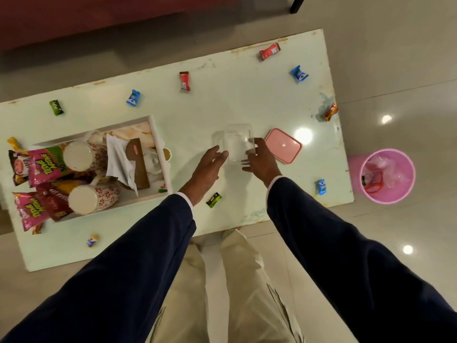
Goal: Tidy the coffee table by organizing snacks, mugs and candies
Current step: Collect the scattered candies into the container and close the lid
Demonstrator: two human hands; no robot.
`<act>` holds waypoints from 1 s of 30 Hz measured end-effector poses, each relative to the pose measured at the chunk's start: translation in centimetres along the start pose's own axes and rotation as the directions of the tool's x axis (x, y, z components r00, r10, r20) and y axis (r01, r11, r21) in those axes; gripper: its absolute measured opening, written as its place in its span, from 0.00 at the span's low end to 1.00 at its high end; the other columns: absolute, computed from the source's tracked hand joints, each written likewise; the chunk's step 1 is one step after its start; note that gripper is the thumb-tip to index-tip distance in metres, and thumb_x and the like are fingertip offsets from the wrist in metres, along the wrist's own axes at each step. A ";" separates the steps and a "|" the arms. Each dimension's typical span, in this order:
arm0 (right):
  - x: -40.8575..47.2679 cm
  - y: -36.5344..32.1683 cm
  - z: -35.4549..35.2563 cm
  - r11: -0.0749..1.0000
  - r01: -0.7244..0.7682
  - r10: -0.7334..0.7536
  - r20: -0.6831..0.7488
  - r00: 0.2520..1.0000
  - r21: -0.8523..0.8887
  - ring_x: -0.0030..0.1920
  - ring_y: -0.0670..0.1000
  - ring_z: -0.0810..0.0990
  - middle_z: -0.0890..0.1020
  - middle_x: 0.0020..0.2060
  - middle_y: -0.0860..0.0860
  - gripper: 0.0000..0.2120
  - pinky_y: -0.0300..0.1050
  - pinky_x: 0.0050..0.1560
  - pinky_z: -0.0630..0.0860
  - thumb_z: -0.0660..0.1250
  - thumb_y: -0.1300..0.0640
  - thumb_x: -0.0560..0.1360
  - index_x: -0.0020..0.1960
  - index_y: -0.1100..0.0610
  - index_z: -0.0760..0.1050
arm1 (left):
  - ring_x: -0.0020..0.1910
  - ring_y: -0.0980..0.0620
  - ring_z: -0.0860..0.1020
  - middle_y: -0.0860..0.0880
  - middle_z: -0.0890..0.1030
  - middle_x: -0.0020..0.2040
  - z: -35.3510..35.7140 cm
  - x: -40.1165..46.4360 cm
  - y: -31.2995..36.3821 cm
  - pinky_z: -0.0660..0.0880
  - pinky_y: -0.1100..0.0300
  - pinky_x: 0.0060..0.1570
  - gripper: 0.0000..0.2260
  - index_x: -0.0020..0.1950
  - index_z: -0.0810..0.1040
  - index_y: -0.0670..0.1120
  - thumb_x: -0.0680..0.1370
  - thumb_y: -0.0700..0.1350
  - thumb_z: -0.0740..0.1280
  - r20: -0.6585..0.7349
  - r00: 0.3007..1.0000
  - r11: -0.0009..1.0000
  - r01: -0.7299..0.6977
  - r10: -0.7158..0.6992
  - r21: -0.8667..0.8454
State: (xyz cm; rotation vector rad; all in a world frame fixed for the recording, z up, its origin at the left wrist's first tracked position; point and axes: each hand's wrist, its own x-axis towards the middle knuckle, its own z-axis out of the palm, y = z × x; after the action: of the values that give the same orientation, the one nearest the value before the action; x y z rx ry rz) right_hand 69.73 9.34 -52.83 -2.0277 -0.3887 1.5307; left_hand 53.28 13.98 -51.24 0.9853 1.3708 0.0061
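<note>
A clear plastic container [235, 139] stands on the pale coffee table [222, 102], its pink lid [283, 145] lying just to its right. My left hand [206, 169] is open at the container's left side, fingertips touching or nearly touching it. My right hand [261, 159] rests against its right side with fingers spread. Wrapped candies lie scattered: red [269, 51], red [185, 81], blue [299, 74], blue [133, 98], green [56, 107], green [213, 200], blue [320, 187], orange-red [331, 112]. A white tray [162, 144] at left holds two patterned mugs [85, 155] and snack packets [42, 165].
A pink waste bin [387, 175] with wrappers stands on the floor off the table's right end. A small candy [92, 240] lies near the front left edge. A dark red sofa [74, 18] runs along the far side. Tissue paper [121, 162] sits in the tray.
</note>
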 end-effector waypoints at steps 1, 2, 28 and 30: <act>0.4 0.1 0.4 0.999 -0.001 0.001 -0.009 1.000 -0.032 0.51 0.60 0.83 0.77 0.60 0.61 0.19 0.57 0.50 0.84 0.57 0.66 0.81 0.71 0.57 0.64 | 0.67 0.51 0.75 0.54 0.75 0.68 -0.7 -0.1 -0.5 0.75 0.53 0.61 0.21 0.75 0.70 0.55 0.83 0.57 0.63 -0.008 1.000 1.000 -0.008 0.009 0.024; 0.6 0.2 0.8 0.997 -0.004 0.002 -0.026 1.000 -0.078 0.56 0.62 0.82 0.75 0.63 0.62 0.21 0.60 0.55 0.83 0.59 0.65 0.80 0.73 0.58 0.63 | 0.67 0.52 0.75 0.55 0.76 0.66 -1.4 -0.3 -1.0 0.75 0.53 0.62 0.16 0.72 0.73 0.55 0.83 0.54 0.63 -0.014 1.000 0.999 -0.013 0.013 0.037; -15.7 6.0 38.5 0.043 0.695 -0.170 0.681 0.713 -0.717 0.62 0.58 0.74 0.70 0.67 0.52 0.26 0.54 0.51 0.79 0.67 0.58 0.76 0.73 0.53 0.66 | 0.62 0.42 0.77 0.45 0.79 0.61 -32.9 -19.5 -31.0 0.74 0.45 0.60 0.12 0.60 0.81 0.47 0.78 0.40 0.67 -0.308 0.940 0.906 -0.001 0.144 0.423; -16.0 6.5 43.3 0.003 0.690 -0.187 0.677 0.712 -0.724 0.60 0.58 0.74 0.68 0.67 0.52 0.27 0.53 0.45 0.79 0.68 0.56 0.76 0.73 0.51 0.65 | 0.60 0.40 0.76 0.43 0.78 0.60 -36.4 -20.2 -33.9 0.73 0.43 0.60 0.12 0.61 0.81 0.45 0.78 0.40 0.67 -0.352 0.927 0.924 0.015 0.131 0.383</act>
State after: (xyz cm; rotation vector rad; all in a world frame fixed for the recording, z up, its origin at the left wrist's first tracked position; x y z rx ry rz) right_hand 23.23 6.77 -52.32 -1.8172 -2.5991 1.2257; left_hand 0.65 3.19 -50.50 1.4049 1.7305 -0.0295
